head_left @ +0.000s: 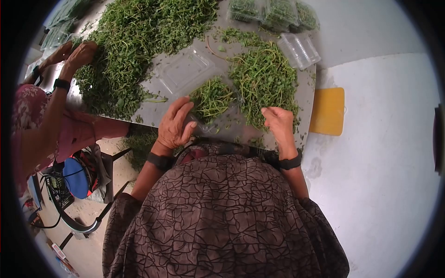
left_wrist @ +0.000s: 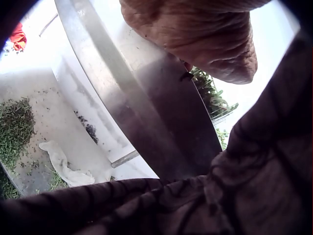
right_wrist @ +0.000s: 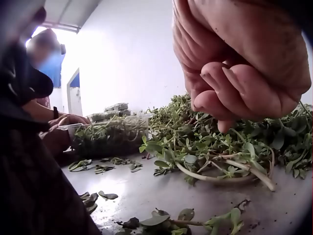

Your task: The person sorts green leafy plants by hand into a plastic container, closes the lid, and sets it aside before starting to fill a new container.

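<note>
A clear plastic clamshell box (head_left: 187, 69) lies with its lid laid back; its base holds leafy green sprigs (head_left: 213, 98). My left hand (head_left: 175, 126) is at the box's near left side, fingers extended along the edge of the greens. In the left wrist view only the heel of that hand (left_wrist: 205, 41) shows. Over the near edge of a loose pile of sprigs (head_left: 264, 76) is my right hand (head_left: 280, 122). Its fingers (right_wrist: 239, 93) curl in toward the palm in the right wrist view, with no sprig visible among them; the thumb tip is hidden there.
A large heap of greens (head_left: 139, 41) covers the metal table's far left. Filled boxes (head_left: 278, 13) stand at the far right beside an empty clear box (head_left: 300, 51). Another person's hands (head_left: 81, 53) work at the left. A yellow stool (head_left: 328, 111) stands off the right edge.
</note>
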